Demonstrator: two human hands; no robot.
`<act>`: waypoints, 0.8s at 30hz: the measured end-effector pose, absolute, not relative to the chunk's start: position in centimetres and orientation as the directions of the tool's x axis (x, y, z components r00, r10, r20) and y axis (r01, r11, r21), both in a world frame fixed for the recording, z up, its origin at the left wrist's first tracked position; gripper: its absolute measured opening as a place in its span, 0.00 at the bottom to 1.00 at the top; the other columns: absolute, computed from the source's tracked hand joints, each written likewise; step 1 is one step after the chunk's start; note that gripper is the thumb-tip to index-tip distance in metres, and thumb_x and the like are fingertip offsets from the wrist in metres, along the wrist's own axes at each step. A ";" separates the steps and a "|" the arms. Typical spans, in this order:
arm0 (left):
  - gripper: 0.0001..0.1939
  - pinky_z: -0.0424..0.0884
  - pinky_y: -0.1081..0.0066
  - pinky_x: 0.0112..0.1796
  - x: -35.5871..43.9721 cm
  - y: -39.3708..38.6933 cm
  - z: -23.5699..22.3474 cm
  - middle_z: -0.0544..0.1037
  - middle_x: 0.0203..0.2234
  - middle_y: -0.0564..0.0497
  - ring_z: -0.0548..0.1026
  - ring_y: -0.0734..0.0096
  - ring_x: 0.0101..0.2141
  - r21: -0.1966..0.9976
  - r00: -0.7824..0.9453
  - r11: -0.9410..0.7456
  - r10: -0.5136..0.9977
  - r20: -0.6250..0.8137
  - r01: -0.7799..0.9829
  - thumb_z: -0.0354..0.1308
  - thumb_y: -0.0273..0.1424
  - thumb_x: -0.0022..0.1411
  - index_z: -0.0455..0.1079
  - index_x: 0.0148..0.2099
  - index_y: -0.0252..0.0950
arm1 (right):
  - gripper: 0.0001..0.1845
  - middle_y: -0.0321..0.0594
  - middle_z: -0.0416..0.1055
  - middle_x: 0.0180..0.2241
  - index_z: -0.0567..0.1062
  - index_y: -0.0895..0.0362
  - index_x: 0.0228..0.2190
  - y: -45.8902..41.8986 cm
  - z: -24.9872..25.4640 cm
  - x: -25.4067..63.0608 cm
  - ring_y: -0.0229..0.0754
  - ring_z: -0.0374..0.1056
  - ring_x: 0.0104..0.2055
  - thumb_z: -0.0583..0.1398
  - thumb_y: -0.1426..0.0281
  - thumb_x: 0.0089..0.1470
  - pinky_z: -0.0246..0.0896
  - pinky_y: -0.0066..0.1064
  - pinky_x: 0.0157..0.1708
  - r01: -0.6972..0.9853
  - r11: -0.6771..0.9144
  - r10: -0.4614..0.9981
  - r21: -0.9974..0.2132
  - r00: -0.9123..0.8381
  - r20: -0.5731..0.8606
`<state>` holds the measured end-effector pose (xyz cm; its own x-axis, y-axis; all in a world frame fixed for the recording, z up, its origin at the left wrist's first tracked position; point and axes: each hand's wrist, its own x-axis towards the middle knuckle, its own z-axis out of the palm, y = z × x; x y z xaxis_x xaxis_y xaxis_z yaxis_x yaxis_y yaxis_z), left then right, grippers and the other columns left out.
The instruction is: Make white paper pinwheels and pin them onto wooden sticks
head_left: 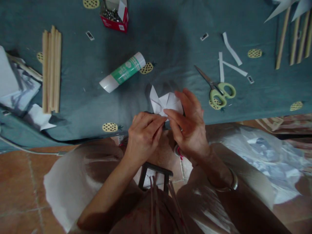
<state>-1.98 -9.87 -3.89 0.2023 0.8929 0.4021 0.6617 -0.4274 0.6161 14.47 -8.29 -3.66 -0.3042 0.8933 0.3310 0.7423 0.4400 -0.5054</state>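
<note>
A white paper pinwheel (168,101) with folded, pointed blades is held just over the near edge of the table. My left hand (145,130) is closed, its thumb and fingertips pinching the near corner of the paper. From the other side my right hand (188,122) grips the same pinwheel, with thumb and forefinger close to its centre and the other fingers behind the right blade. My fingers cover part of the paper's near side. Beyond my hands lies a glue stick (124,72) with a green label. Green-handled scissors (216,87) rest to the right, blades slightly apart.
Strips of white paper (231,48) lie past the scissors. A red box (114,18) of small metal pins stands at the back. Wooden sticks (51,71) and paper scraps (40,117) are at left; more sticks (282,39) lie at far right. A plastic bag (263,156) hangs below the table.
</note>
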 end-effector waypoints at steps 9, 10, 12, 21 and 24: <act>0.08 0.72 0.65 0.39 -2.1 -9.8 -4.0 0.78 0.37 0.46 0.73 0.65 0.39 0.618 0.200 -0.410 0.902 0.382 0.670 0.58 0.26 0.66 0.75 0.46 0.35 | 0.14 0.43 0.61 0.63 0.75 0.52 0.42 -8.4 -4.3 14.0 0.51 0.49 0.71 0.51 0.75 0.63 0.55 0.49 0.62 0.768 0.481 0.862 -0.423 -0.328 0.386; 0.07 0.71 0.65 0.39 -2.1 -9.8 -4.0 0.78 0.37 0.46 0.73 0.65 0.39 0.612 0.197 -0.404 0.904 0.378 0.679 0.58 0.26 0.66 0.75 0.46 0.35 | 0.14 0.42 0.62 0.62 0.75 0.52 0.42 -8.4 -4.3 14.0 0.51 0.50 0.70 0.51 0.76 0.63 0.56 0.48 0.62 0.771 0.482 0.860 -0.417 -0.324 0.394; 0.07 0.70 0.64 0.38 -2.0 -9.7 -4.0 0.77 0.37 0.45 0.72 0.64 0.39 0.591 0.203 -0.402 0.905 0.374 0.700 0.58 0.27 0.66 0.75 0.45 0.34 | 0.13 0.42 0.63 0.61 0.74 0.52 0.41 -8.3 -4.3 13.9 0.51 0.52 0.70 0.51 0.75 0.64 0.56 0.48 0.61 0.781 0.480 0.857 -0.400 -0.320 0.403; 0.06 0.61 0.60 0.37 -1.9 -9.6 -3.7 0.79 0.36 0.47 0.71 0.61 0.39 0.483 0.220 -0.394 0.899 0.377 0.782 0.58 0.30 0.67 0.76 0.44 0.38 | 0.14 0.43 0.60 0.63 0.75 0.51 0.43 -8.1 -4.5 13.8 0.55 0.49 0.70 0.51 0.74 0.64 0.55 0.53 0.61 0.777 0.466 0.870 -0.423 -0.318 0.376; 0.06 0.61 0.60 0.38 -2.0 -9.5 -3.8 0.79 0.36 0.47 0.71 0.61 0.39 0.477 0.220 -0.400 0.895 0.389 0.783 0.58 0.30 0.66 0.76 0.44 0.38 | 0.15 0.46 0.60 0.64 0.75 0.52 0.43 -8.1 -3.9 14.3 0.54 0.47 0.71 0.50 0.74 0.64 0.56 0.52 0.61 0.780 0.467 0.874 -0.418 -0.333 0.354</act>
<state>-1.96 -9.55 -3.76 0.2200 0.8947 0.3888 0.7830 -0.3996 0.4767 14.30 -8.10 -3.89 -0.3333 0.8737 0.3543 0.7797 0.4667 -0.4175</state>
